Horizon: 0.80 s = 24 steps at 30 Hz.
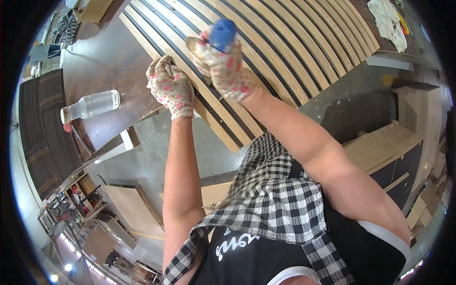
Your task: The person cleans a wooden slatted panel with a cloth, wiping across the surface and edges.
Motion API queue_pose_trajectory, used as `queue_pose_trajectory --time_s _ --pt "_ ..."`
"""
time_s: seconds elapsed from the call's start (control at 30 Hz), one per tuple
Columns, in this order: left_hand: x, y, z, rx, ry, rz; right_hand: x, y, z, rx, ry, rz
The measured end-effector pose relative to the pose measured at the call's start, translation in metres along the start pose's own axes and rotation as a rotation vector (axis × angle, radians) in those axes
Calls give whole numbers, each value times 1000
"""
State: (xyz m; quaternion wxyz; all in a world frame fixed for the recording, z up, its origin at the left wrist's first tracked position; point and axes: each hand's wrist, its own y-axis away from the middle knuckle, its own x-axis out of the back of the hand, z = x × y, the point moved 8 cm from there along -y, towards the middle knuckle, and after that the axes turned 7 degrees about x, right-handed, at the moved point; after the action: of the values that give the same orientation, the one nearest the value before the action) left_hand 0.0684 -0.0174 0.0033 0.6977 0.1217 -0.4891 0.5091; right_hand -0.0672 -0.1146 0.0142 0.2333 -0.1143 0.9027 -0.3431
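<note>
Pale wood, dark-grooved: in the head view we list one long slatted panel (278, 59), laid over a glossy brown table (118, 61). Right hand (227, 69), in a pink-spotted white glove, closed around a blue rounded object (223, 34) above the slats. Left hand (172, 88), likewise gloved, fingers bent at the panel's edge; its grip we cannot tell. Clear plastic bottle (98, 104), on the table.

Woodworking shop, seen from where I'm standing. Slatted wood panel (280, 40) overhangs the near edge of the surface (102, 71). Dark ribbed stack (40, 135) off its left edge. Scuffed grey floor (152, 147), big tan board (127, 206) past the near edge, cluttered rack (66, 209) beyond the near-left corner.
</note>
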Motion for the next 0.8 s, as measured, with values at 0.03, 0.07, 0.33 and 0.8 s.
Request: queue_pose_trajectory --time_s 0.03,0.07,0.33,0.8 --pt "3 2 -3 25 -19 -6 5 18 19 -449 -424 39" --pt "8 3 -2 23 -13 -1 -1 37 18 -885 -847 74" --pt "5 6 11 1 -39 7 4 12 42 -861 -379 186" --pt "9 16 32 -6 58 -4 -15 -28 52 -797 -341 28"
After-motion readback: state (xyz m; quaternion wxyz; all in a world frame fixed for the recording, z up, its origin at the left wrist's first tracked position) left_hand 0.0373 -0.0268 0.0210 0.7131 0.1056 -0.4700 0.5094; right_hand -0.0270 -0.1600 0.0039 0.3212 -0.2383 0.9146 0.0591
